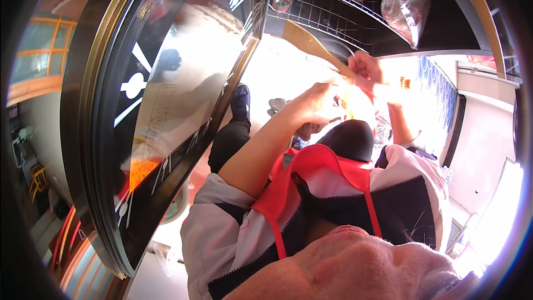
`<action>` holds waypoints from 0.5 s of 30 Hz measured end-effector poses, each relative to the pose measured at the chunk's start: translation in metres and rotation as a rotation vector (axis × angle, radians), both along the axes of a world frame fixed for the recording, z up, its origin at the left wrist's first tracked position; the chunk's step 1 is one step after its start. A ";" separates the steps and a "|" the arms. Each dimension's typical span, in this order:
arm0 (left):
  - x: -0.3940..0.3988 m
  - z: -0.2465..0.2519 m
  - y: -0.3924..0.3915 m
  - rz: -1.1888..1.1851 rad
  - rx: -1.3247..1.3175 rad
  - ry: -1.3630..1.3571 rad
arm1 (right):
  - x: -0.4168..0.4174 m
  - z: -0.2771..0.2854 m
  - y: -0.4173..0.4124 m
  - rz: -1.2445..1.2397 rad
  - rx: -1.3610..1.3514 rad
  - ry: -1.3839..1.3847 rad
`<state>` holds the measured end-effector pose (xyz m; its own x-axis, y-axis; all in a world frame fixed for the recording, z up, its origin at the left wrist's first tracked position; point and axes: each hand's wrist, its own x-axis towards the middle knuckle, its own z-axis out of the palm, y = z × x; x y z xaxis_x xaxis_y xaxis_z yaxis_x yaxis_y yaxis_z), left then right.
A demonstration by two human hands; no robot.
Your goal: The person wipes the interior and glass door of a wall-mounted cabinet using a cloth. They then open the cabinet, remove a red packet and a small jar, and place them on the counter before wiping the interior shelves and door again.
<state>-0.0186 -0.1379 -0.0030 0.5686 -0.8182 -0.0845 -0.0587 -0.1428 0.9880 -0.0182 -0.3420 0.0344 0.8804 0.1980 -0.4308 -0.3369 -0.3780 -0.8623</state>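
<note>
A wooden spatula [306, 41] slants down from the upper middle, its flat blade at the far end. My right hand [367, 68] is curled about its handle. Closer to me, my left hand [317, 101] has bent fingers beside a glaring yellow-white thing [346, 107]. Strong light washes this thing out, so I cannot tell what it is or whether the left hand grips it. Both hands are beyond my raised, dark-trousered knee [349, 137]. A red apron [329, 159] covers part of my chest.
An open cabinet door [137, 91] with cutlery patterns stands close on the left. Ahead, wire racks [320, 18] hold a small glass [282, 2], and a clear plastic bag [406, 8] hangs down. Blue patterned tiles [435, 91] and a brown cap [404, 83] are at right.
</note>
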 end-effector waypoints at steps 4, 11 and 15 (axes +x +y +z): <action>0.003 0.004 0.000 0.018 0.070 0.018 | -0.004 0.071 0.006 -0.037 0.260 -0.029; 0.003 -0.005 -0.010 0.007 0.262 0.034 | 0.073 0.071 -0.008 -0.278 0.222 -0.410; 0.007 -0.001 -0.002 0.012 0.273 0.109 | 0.138 0.057 0.007 -0.293 0.321 -0.549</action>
<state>-0.0115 -0.1401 -0.0040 0.5534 -0.7501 -0.3621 0.0494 -0.4045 0.9132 0.1200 -0.3351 0.0917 0.9906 -0.0374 0.1313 0.1299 -0.0361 -0.9909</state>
